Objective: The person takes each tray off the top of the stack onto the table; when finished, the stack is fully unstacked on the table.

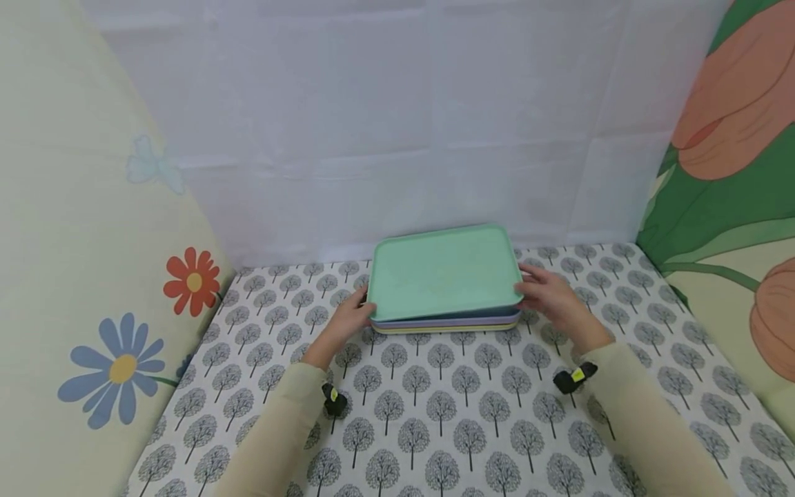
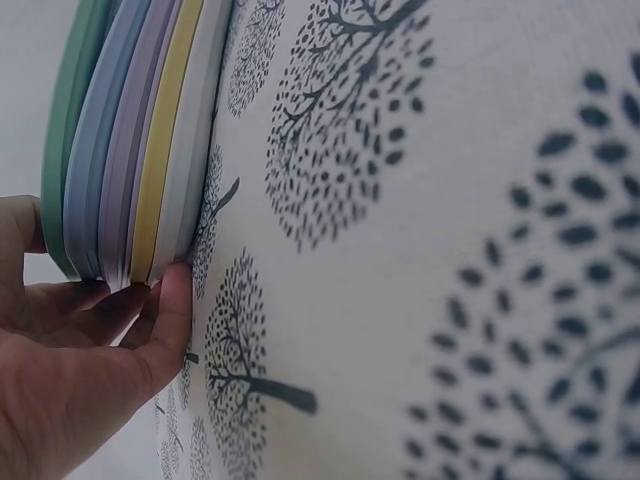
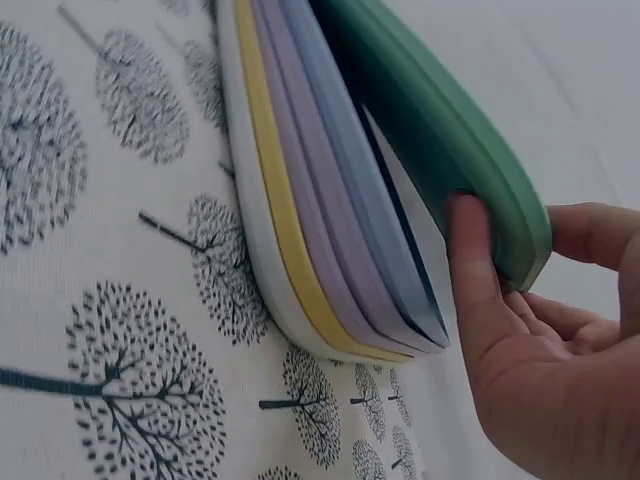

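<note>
A mint-green tray (image 1: 447, 273) tops a stack of shallow trays near the back of the table. Its right end is raised off the blue tray (image 3: 345, 130) below. My right hand (image 1: 549, 297) pinches that raised corner, with one digit above the rim and another beneath. At the stack's left end, my left hand (image 1: 348, 321) holds the green tray's edge, a digit over its rim. Its other fingers touch the sides of the lower trays. Under the blue one lie a purple tray (image 3: 310, 170), a yellow tray (image 2: 160, 160) and a white tray (image 2: 200, 140).
A white cloth (image 1: 435, 69) with tree prints covers the table (image 1: 466, 414) only in its own printed part; a plain white sheet hangs behind the stack. Flower-printed fabric (image 1: 124, 366) stands on the left, and more floral fabric (image 1: 727, 221) on the right.
</note>
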Demonstrator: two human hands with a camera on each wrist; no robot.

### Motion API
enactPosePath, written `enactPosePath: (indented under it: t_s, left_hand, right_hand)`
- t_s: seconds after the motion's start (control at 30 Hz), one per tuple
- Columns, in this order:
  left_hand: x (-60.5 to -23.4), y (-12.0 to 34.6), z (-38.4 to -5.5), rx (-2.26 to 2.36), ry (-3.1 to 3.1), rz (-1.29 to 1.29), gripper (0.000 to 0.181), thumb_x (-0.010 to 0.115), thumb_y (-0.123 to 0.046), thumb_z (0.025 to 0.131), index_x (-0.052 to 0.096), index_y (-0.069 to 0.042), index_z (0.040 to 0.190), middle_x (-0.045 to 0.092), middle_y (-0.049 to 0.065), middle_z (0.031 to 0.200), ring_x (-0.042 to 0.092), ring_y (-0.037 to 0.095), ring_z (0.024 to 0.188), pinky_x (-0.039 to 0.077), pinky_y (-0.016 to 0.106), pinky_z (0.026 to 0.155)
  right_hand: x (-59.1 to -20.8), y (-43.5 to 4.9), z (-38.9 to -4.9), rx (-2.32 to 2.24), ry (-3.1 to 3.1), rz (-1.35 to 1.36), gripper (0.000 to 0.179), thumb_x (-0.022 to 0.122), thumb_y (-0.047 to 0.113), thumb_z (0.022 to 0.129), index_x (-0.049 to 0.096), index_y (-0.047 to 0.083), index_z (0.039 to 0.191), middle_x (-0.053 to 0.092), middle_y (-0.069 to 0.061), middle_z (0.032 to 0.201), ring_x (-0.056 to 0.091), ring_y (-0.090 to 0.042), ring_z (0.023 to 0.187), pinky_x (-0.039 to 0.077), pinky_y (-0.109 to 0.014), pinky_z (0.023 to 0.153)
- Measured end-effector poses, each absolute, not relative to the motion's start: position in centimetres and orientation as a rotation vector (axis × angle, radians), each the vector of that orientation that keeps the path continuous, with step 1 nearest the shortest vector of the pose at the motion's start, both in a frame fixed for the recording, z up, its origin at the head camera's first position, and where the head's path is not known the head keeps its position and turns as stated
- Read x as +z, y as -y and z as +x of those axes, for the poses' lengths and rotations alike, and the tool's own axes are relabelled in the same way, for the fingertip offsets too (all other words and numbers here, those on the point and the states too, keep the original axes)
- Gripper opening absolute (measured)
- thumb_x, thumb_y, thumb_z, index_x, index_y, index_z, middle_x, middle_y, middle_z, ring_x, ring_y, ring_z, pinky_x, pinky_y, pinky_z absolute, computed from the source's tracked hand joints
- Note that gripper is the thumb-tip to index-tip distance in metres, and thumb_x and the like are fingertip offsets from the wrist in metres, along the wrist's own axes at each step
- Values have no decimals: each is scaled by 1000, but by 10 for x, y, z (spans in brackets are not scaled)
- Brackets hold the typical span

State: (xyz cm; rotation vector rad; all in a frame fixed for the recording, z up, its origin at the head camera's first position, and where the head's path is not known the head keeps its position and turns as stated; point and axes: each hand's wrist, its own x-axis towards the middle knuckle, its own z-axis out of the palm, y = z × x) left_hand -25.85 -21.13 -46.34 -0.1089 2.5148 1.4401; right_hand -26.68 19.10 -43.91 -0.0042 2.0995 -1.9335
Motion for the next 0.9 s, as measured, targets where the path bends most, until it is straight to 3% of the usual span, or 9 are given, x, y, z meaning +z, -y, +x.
enactPosePath:
  t_s: [0.1, 0.27, 0.47, 0.57, 0.73, 0.9]
  left_hand:
    - [-463, 212, -258, 1435, -2514, -103, 68, 46, -27, 103, 16, -15, 164, 29, 18, 163, 46, 36, 139, 43, 47, 112]
    - [-461, 214, -258, 1427, -2501, -120, 71, 45, -42, 104, 17, -16, 164, 27, 16, 165, 46, 35, 139, 39, 49, 115]
    - [-461, 218, -258, 1506, -2423, -163, 72, 34, -54, 106, 17, -14, 164, 34, 18, 161, 48, 32, 133, 39, 49, 115]
    - [-461, 218, -259, 1524, -2416, -168, 69, 33, -50, 107, 17, -13, 163, 37, 18, 159, 49, 32, 132, 40, 48, 114]
    - [-465, 216, -260, 1459, -2472, -154, 65, 41, -36, 106, 19, -14, 163, 32, 18, 162, 47, 35, 138, 44, 48, 112]
    - [-469, 215, -261, 1461, -2492, -122, 67, 46, -23, 102, 20, -16, 163, 30, 17, 163, 42, 37, 143, 44, 47, 111]
  right_hand:
    - [-437, -191, -266, -2049, -1949, 22, 72, 56, 4, 100, 21, 13, 162, 34, -23, 159, 69, -11, 97, 59, -32, 90]
    - [-439, -188, -264, -2211, -1810, 61, 69, 54, 1, 101, 24, 12, 162, 39, -21, 157, 72, -12, 97, 60, -32, 86]
    - [-445, -196, -261, -2333, -1672, 73, 66, 53, 2, 103, 24, 10, 161, 63, -2, 127, 71, -13, 97, 60, -33, 87]
    - [-447, -204, -260, -2351, -1640, 78, 66, 52, 2, 103, 22, 11, 162, 65, 6, 115, 72, -15, 95, 60, -33, 87]
    - [-450, -218, -257, -2396, -1592, 96, 69, 53, 1, 103, 18, 9, 162, 70, 8, 109, 74, -16, 88, 60, -35, 87]
    - [-450, -235, -253, -2470, -1507, 108, 69, 54, 1, 102, 17, 5, 161, 74, 7, 107, 74, -15, 83, 61, -30, 80]
